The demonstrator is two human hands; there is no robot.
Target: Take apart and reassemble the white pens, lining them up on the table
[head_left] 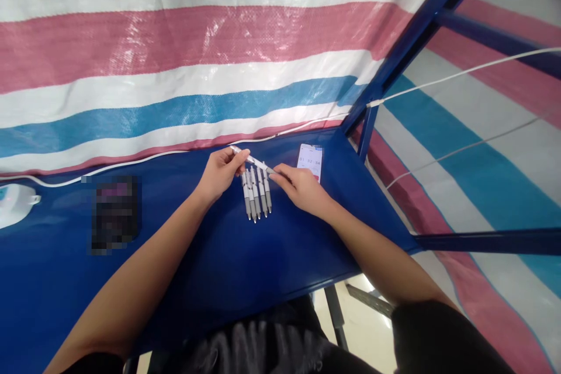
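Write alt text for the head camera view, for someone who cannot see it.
Two bare hands, left hand and right hand, hold one slim white-and-grey pen between them above a row of four similar pens on a blue table. A white phone lies just beyond, before a striped tarpaulin.

A dark object (114,213) at nine o'clock of the hands is blurred beyond telling. The white device (15,203) is cut off by the left edge. The phone (310,161) screen's digits are too small to read.

Both hands (263,178) hold pen (253,160) over pen row (256,196), blue table (228,257).
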